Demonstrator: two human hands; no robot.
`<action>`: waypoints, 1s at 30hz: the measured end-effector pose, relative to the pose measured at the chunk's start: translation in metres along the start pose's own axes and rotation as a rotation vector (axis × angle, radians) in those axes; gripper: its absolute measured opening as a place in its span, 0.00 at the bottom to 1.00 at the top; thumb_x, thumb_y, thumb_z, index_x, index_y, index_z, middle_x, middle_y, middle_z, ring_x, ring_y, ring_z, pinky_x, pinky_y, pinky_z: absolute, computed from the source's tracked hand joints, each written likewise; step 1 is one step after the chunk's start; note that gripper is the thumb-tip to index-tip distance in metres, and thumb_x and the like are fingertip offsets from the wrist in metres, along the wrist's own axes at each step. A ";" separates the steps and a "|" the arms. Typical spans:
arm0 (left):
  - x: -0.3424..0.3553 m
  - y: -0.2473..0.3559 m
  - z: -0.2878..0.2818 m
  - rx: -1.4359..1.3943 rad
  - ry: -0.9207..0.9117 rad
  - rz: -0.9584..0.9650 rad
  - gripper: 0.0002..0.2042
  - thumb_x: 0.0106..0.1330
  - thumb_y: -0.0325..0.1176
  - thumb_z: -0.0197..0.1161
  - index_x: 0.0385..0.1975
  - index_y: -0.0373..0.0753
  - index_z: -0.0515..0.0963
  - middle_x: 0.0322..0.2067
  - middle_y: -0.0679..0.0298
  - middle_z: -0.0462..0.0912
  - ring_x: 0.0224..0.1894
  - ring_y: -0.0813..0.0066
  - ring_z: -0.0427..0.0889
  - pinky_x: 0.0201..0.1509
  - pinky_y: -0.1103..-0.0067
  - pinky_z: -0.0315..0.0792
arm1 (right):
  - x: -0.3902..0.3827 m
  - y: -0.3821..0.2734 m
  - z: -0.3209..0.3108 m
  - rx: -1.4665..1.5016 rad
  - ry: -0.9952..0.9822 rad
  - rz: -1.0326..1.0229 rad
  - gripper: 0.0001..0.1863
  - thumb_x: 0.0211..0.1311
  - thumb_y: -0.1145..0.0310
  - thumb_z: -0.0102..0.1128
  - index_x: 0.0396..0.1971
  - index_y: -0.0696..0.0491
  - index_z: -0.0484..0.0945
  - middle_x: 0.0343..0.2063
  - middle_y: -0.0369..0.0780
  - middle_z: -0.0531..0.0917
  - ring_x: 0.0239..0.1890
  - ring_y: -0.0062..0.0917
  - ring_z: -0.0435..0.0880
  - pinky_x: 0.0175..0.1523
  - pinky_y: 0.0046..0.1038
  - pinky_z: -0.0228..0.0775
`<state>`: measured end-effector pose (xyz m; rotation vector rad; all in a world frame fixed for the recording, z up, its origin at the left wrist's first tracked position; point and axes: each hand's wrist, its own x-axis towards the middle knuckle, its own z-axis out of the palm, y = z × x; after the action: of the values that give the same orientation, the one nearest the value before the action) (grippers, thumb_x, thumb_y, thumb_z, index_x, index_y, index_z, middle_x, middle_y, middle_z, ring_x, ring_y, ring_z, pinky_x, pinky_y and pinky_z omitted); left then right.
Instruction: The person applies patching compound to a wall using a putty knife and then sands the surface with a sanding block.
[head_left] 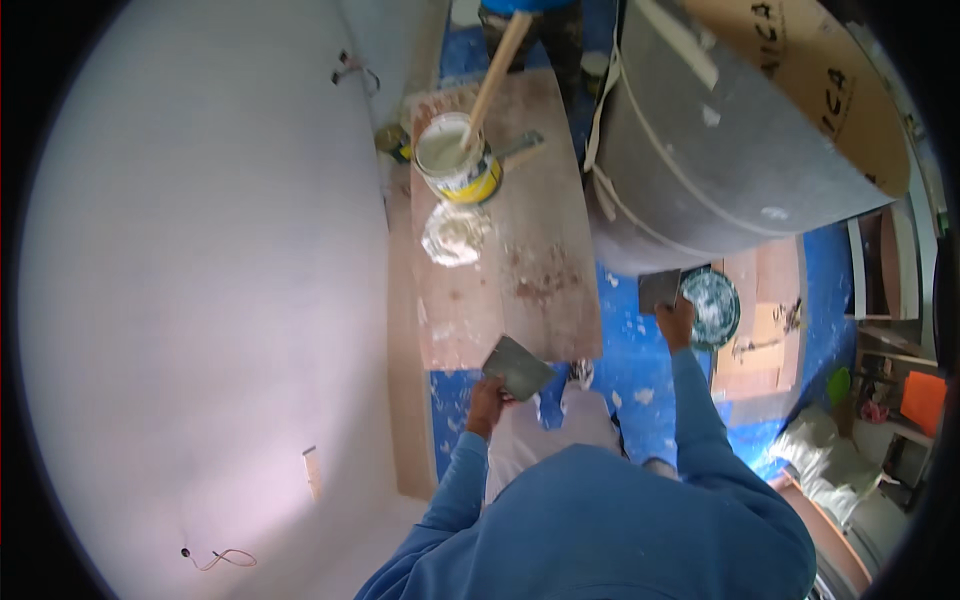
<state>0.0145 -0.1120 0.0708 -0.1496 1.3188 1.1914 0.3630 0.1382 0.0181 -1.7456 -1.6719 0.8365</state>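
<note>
My left hand (487, 404) is closed on a wide grey putty knife (518, 369), its flat blade turned up near the close end of the worktable board (445, 325). To the right of the board, my right hand (677, 322) grips a second, darker putty knife (658, 290). That blade points away from me, beside a green round tub (720, 335) smeared with white. Both handles are hidden by my fingers. Farther along the board stands a bucket (470, 185) of pale filler with a wooden stick (497, 75) leaning in it. A white heap of filler (455, 237) lies just in front.
A long white wall (220, 250) with loose wires (355, 70) runs along my left. At the far right stands a large grey rolled or wrapped bulk (690, 150). Blue sheeting (640, 375) covers the floor. Beyond the board stands another person (530, 30). A scraper (520, 145) lies by the bucket.
</note>
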 end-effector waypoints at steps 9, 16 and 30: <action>0.050 -0.008 0.129 -0.302 -0.366 -0.022 0.13 0.65 0.26 0.49 0.47 0.31 0.75 0.33 0.58 0.82 0.25 0.71 0.79 0.24 0.78 0.73 | -0.081 -0.140 -0.037 0.305 -0.312 -0.346 0.25 0.50 0.74 0.62 0.52 0.59 0.75 0.38 0.51 0.82 0.40 0.42 0.84 0.45 0.36 0.75; 0.019 0.036 0.207 1.093 0.025 0.727 0.15 0.63 0.34 0.56 0.47 0.33 0.74 0.28 0.54 0.83 0.27 0.60 0.83 0.26 0.66 0.76 | -0.065 -0.068 -0.060 -0.230 -0.284 -0.348 0.10 0.48 0.74 0.56 0.33 0.59 0.75 0.29 0.53 0.78 0.36 0.51 0.79 0.42 0.44 0.72; -0.040 0.069 0.176 1.606 -0.358 0.942 0.18 0.57 0.29 0.59 0.47 0.33 0.68 0.28 0.45 0.82 0.32 0.42 0.82 0.36 0.56 0.75 | -0.030 -0.089 0.018 0.210 0.080 -0.282 0.16 0.46 0.74 0.58 0.37 0.63 0.81 0.23 0.47 0.83 0.31 0.41 0.83 0.43 0.38 0.72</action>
<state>0.0878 0.0163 0.1959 1.8832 1.6627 0.4559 0.2915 0.1122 0.0763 -1.3474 -1.6630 0.7700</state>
